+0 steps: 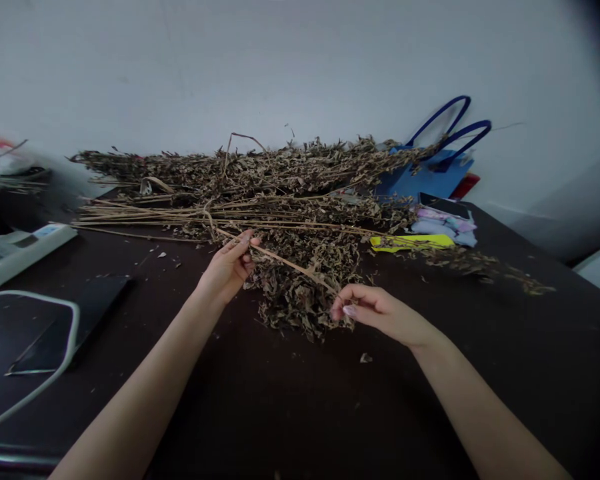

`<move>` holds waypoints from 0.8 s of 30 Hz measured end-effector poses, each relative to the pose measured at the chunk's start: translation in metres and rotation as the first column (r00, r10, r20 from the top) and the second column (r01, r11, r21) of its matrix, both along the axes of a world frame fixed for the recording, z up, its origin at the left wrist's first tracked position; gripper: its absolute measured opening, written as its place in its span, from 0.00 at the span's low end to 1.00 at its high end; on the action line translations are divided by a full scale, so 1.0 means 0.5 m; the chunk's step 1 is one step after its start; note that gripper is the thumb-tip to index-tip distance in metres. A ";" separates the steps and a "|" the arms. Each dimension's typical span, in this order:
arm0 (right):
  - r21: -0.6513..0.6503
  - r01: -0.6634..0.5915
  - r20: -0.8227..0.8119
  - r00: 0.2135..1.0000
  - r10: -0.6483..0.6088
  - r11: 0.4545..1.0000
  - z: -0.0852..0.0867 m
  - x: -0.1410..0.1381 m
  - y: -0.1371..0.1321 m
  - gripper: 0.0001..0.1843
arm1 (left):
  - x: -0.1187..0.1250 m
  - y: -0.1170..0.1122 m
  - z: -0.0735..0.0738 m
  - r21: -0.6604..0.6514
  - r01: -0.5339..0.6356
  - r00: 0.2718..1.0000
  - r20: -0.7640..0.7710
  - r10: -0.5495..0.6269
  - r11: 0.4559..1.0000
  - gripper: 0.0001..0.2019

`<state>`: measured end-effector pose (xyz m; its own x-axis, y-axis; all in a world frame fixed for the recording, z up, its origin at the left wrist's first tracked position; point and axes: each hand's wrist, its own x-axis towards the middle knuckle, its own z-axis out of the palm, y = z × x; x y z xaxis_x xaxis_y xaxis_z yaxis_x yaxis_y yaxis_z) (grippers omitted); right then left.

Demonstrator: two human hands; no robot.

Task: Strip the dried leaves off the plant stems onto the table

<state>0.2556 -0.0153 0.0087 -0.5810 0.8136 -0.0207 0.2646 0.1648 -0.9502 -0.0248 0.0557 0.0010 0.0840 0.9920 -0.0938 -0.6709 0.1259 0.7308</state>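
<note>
Though slender, a tan stem point(285, 261)

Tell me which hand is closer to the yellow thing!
Right. The right hand is in front of the yellow strip; the left hand is farther away, to its left.

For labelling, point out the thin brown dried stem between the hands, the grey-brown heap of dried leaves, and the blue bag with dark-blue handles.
Thin brown dried stem point(284, 261), head view: its slanting shaft.
Grey-brown heap of dried leaves point(300, 307), head view: its near part.
Blue bag point(430, 183), head view: its visible body.
</note>
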 end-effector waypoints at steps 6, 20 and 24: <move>-0.031 -0.046 -0.037 0.998 0.045 0.998 -0.010 0.004 0.006 0.12 | -0.005 0.004 -0.002 -0.012 -0.022 1.000 -0.001 0.022 1.000 0.10; -0.038 -0.006 -0.034 0.999 0.005 0.999 -0.003 0.007 0.012 0.15 | -0.009 0.007 -0.001 0.072 -0.043 0.995 0.090 0.036 0.997 0.12; -0.090 0.024 -0.057 0.998 -0.030 0.996 -0.003 0.021 0.014 0.16 | -0.008 0.010 -0.006 0.061 -0.050 0.994 0.099 0.043 0.997 0.11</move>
<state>0.2662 -0.0082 0.0073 -0.5612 0.8254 -0.0605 0.2113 0.0723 -0.9747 -0.0288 0.0606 -0.0018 0.0433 0.9988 -0.0240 -0.7435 0.0483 0.6669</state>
